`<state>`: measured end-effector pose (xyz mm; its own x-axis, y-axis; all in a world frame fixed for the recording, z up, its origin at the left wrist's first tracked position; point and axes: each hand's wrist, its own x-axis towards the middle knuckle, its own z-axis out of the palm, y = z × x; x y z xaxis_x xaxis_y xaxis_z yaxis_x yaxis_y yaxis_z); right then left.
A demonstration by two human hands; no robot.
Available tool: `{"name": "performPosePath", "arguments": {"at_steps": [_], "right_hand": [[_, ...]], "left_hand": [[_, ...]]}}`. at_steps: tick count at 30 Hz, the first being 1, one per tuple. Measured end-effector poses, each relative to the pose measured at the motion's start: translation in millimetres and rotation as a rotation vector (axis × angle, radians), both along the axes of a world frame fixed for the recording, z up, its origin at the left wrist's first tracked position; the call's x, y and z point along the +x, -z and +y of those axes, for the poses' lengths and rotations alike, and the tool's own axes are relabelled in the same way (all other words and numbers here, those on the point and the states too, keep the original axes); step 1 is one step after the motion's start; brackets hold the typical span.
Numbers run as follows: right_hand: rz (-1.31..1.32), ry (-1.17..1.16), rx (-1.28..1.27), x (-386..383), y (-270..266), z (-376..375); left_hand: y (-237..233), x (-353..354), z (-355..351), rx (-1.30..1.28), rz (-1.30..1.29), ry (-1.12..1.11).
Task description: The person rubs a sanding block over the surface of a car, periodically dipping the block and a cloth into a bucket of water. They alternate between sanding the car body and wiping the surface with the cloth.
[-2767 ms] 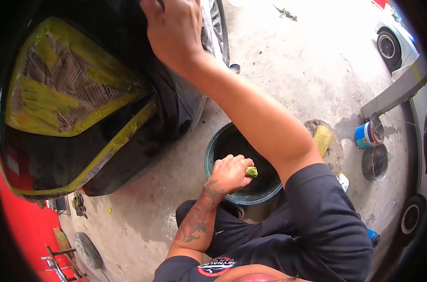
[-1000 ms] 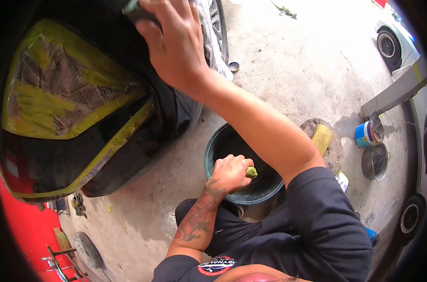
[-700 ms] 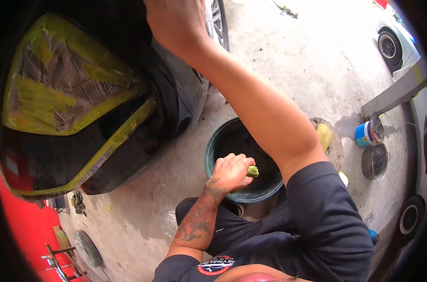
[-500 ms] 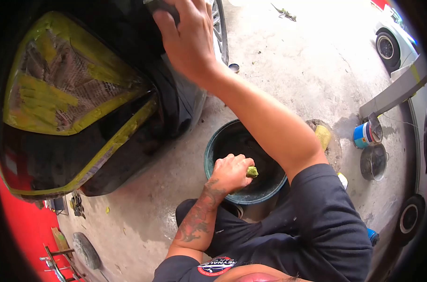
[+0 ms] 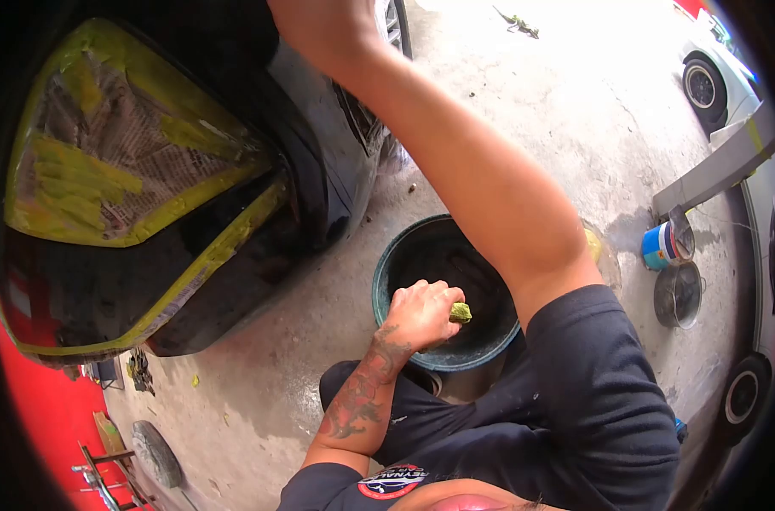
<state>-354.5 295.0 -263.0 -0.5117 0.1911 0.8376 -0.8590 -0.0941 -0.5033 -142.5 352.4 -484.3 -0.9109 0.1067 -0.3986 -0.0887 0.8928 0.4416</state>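
Note:
Over a dark round basin, my left hand is closed around a yellow-green sponge, whose end sticks out past the fingers. My right arm stretches across to the black car body. Only the back and wrist of my right hand show at the top edge; its fingers and anything in them are cut off. Masking tape and newspaper cover the car's lamp area to the left.
A blue and white can and a metal pot stand on the concrete floor to the right, near a grey post. A white car is at upper right. A loose tire lies at lower left.
My right hand has moved up along the car, and its fingers and the dark block they held have left the view. My left hand with the sponge has hardly moved.

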Motion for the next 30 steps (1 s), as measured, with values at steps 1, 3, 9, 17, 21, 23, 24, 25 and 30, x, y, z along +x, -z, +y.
{"name": "performPosePath", "arguments": {"at_steps": [1,3,9,17,21,23,24,25,30], "right_hand": [[0.015,0.042,0.001,-4.1,-3.1,-1.7],[0.208,0.001,-0.062,-4.7,23.2,-0.2],[0.235,-0.101,-0.017,13.9,80.2,0.3],[0.333,-0.044,-0.005,25.0,85.1,-3.6],[0.355,0.061,-0.036,16.3,71.8,-11.0],[0.343,-0.094,-0.042,6.9,44.6,-4.2],[0.324,-0.077,-0.060,6.3,40.8,-7.9],[0.309,-0.060,-0.080,6.8,38.6,-9.2],[0.330,0.117,0.145,18.4,88.0,3.5]], "left_hand": [[-0.5,-0.9,0.8,-0.007,-0.011,-0.001],[-0.3,-1.4,1.8,-0.019,0.001,0.001],[11.6,2.0,-1.0,-0.022,0.165,0.047],[5.7,0.7,0.2,-0.030,0.044,0.015],[4.0,-3.6,1.7,-0.009,0.008,0.017],[3.2,-4.9,2.3,0.008,-0.019,0.018],[3.7,-2.8,2.2,0.011,-0.015,0.009],[4.2,-1.2,1.4,0.012,-0.006,0.000],[7.6,2.5,-1.5,-0.050,0.169,0.002]]}}
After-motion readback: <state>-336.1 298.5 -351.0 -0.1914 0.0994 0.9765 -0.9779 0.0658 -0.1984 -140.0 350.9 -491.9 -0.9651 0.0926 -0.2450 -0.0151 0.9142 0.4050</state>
